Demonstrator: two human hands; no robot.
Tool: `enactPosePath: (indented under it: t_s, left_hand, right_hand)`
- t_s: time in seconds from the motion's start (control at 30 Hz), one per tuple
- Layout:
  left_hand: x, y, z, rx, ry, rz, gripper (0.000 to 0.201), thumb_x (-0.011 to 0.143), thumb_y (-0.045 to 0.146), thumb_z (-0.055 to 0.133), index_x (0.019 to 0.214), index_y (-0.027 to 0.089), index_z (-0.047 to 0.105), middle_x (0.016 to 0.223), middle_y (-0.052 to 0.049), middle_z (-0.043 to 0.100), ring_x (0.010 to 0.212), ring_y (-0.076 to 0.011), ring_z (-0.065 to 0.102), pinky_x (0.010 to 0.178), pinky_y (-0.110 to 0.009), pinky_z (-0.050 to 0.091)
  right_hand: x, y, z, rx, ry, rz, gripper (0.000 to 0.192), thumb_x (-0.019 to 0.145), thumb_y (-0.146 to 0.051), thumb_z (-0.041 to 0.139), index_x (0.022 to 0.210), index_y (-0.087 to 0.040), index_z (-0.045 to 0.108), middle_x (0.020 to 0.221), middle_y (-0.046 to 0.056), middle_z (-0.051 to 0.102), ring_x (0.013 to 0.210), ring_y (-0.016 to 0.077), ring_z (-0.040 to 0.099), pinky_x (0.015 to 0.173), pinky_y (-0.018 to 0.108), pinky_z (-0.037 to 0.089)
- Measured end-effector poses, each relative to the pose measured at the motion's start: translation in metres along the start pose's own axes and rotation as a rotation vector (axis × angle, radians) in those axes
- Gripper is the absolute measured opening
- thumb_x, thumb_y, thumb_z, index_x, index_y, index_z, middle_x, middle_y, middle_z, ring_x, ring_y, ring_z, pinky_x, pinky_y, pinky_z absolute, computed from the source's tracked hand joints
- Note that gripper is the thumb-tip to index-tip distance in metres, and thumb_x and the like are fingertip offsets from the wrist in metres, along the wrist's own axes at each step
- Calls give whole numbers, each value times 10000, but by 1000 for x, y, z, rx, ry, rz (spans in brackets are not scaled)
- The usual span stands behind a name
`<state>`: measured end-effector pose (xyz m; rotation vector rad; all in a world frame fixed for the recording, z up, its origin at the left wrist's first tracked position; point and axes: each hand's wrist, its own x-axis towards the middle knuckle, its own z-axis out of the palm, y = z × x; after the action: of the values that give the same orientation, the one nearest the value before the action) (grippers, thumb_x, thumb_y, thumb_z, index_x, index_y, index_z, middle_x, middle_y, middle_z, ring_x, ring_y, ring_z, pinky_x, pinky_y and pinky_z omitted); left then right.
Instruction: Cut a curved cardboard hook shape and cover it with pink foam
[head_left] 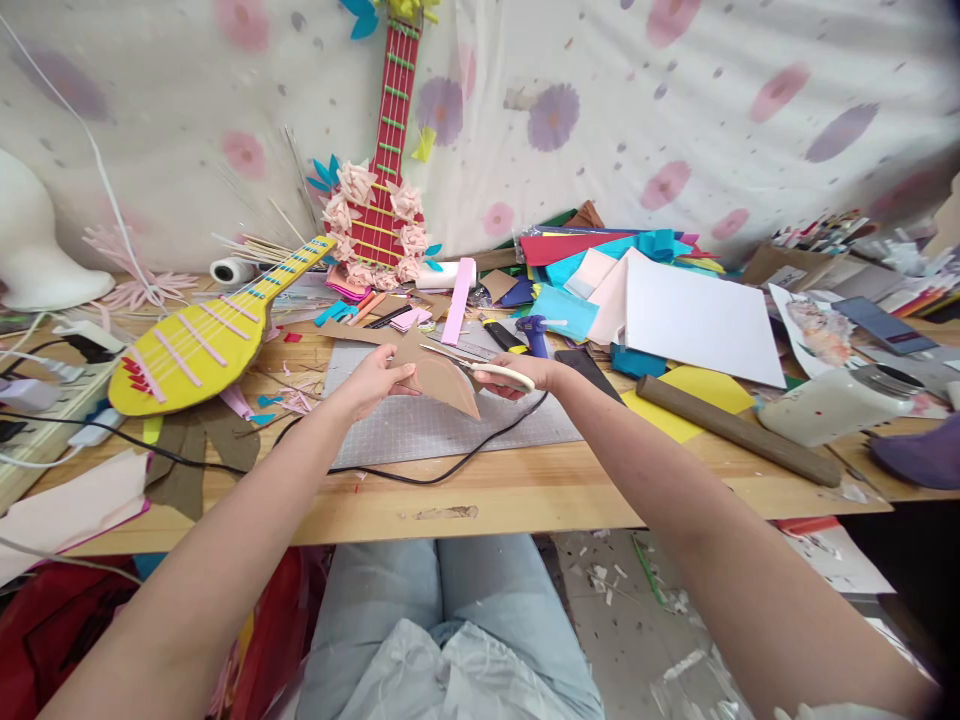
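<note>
My left hand (381, 383) pinches the left edge of a brown cardboard piece (442, 388) that bears a curved drawn line. In my right hand (514, 376) is a pair of scissors (517, 377) with pale handles. Their blades point left and lie at the cardboard's upper right edge; whether they are parted I cannot tell. Both hands are above a grey cutting mat (405, 440). A black cable (457, 462) runs across the mat below them. Just beyond the scissors are a blue glue gun (534, 335) and a yellow-and-black cutter (502, 335).
A yellow paper lute (196, 355) lies at left and a red one with paper flowers (382, 215) leans on the curtain. Coloured paper sheets, a white board (701, 320), a cardboard tube (739, 430) and a white bottle (840, 403) lie at right. A power strip (52, 425) sits far left.
</note>
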<state>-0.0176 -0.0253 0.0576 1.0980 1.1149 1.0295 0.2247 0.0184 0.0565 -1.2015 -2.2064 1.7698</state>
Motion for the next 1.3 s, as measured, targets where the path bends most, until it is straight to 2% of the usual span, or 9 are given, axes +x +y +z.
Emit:
enactPosePath:
  t_s: [0.23, 0.4, 0.53, 0.63, 0.8, 0.93, 1.13, 1.3]
  left_hand:
    - [4, 2, -5, -14, -36, 3, 253, 638, 147, 687, 813, 136, 505, 732, -38, 648, 617, -145, 632, 572, -300, 536]
    - [8, -3, 7, -218, 153, 43, 205, 707, 192, 628, 892, 140, 555, 829, -43, 654, 662, -108, 616, 616, -258, 529]
    - [9, -15, 24, -349, 214, 33, 191, 718, 225, 621, 881, 150, 555, 839, -45, 654, 687, -108, 615, 644, -249, 516]
    - [11, -18, 31, -305, 272, 53, 160, 700, 207, 629, 824, 144, 549, 812, -37, 645, 674, -107, 607, 662, -262, 506]
    - [11, -7, 33, -78, 316, 90, 141, 664, 201, 642, 738, 144, 537, 708, -3, 594, 619, -108, 572, 589, -261, 495]
    - [6, -2, 33, 40, 302, 106, 137, 656, 186, 641, 736, 149, 536, 654, 10, 557, 611, -109, 551, 536, -229, 481]
    - [-2, -8, 34, 56, 272, 87, 125, 667, 194, 626, 742, 157, 533, 691, -10, 582, 640, -130, 561, 520, -232, 473]
    - [-4, -7, 37, 36, 269, 67, 99, 681, 177, 608, 745, 156, 536, 697, -10, 579, 641, -133, 562, 527, -241, 469]
  right_hand:
    - [-2, 0, 2, 24, 10, -39, 501, 687, -624, 525, 584, -143, 432, 464, -63, 329, 366, 15, 271, 317, 149, 211]
    - [3, 2, 15, 106, 116, -175, 486, 724, -608, 494, 586, -150, 412, 479, -54, 368, 368, 22, 304, 328, 161, 216]
    - [12, 3, 28, 119, 203, -257, 482, 755, -604, 452, 583, -155, 414, 446, -55, 369, 355, 33, 322, 337, 180, 252]
    - [14, 2, 33, 151, 184, -274, 476, 766, -612, 421, 619, -160, 428, 447, -58, 372, 369, 43, 340, 367, 189, 297]
    - [10, -2, 30, 175, 26, -306, 518, 833, -609, 254, 777, -148, 484, 540, -32, 437, 447, 73, 424, 435, 211, 329]
    - [8, -2, 30, 88, 44, -279, 531, 838, -611, 224, 775, -147, 476, 569, -20, 452, 503, 83, 436, 487, 225, 350]
    - [1, 2, 38, 94, 57, -265, 511, 803, -644, 267, 825, -169, 455, 618, -13, 424, 545, 99, 419, 526, 253, 364]
    - [-4, -1, 42, 107, 91, -234, 498, 782, -658, 305, 782, -175, 427, 591, -17, 410, 514, 97, 393, 506, 260, 348]
